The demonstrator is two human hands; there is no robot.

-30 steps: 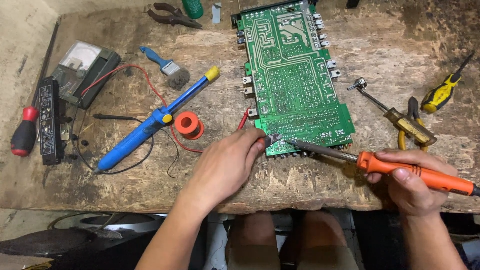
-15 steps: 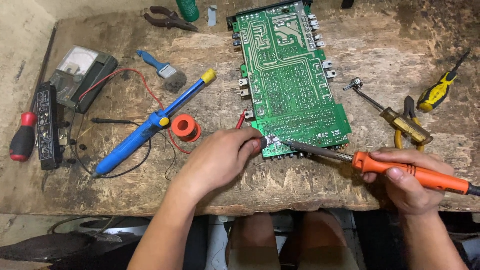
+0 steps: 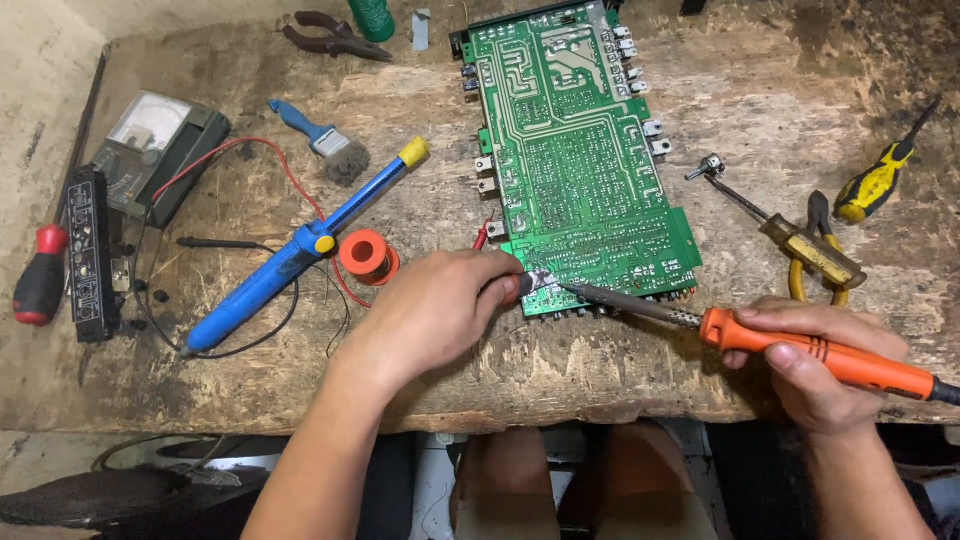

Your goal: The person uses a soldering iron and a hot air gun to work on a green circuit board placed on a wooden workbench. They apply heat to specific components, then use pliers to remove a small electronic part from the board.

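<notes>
The right hand (image 3: 815,365) grips an orange-handled soldering iron (image 3: 800,350), tip at the green circuit board (image 3: 580,170) corner, where the left hand (image 3: 440,305) pinches something too small to tell

A large green rectangular circuit board (image 3: 580,160) lies flat, solder side up, on the worn wooden bench, while an orange-handled soldering iron (image 3: 760,335) angles its metal tip onto the board's near-left corner.

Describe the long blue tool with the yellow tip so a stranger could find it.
Start at the green circuit board on the wooden bench. Left of it, beside an orange solder spool, the blue plastic tube lies diagonally. Only it has a yellow end cap.
</notes>
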